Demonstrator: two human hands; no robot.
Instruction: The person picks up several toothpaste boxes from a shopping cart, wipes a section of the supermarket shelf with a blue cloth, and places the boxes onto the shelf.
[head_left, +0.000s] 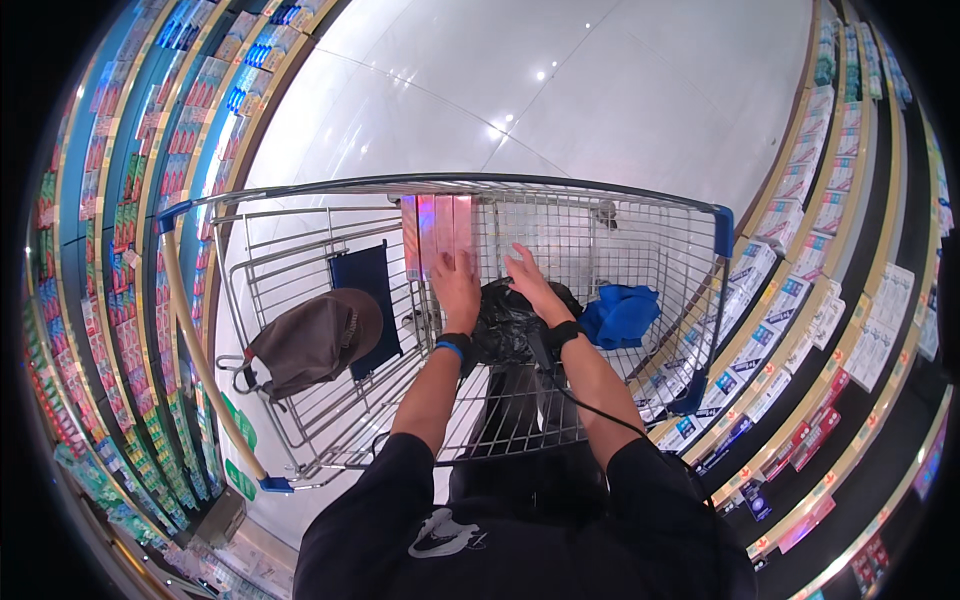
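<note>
Several slim pink cartons (442, 225) with a shiny finish stand side by side in a wire shopping cart (675, 225), against its far side. My left hand (456, 289) is at their near end, fingertips touching the cartons on the right; whether it grips one is hard to see. To its right, my right hand (534, 285) hovers with fingers apart and nothing in them. Below both hands lies a crumpled black plastic bag (502, 322), partly covered by my wrists. A bright blue cloth-like item (621, 315) rests in the cart just right of the bag.
A brown cap (319, 341) lies by a dark blue panel (367, 300) in the cart's left part, near the handle (199, 352). Shelves of packaged goods (142, 300) line the left; boxed products (757, 322) fill shelving on the right. Glossy tiled floor (525, 90) extends beyond the cart.
</note>
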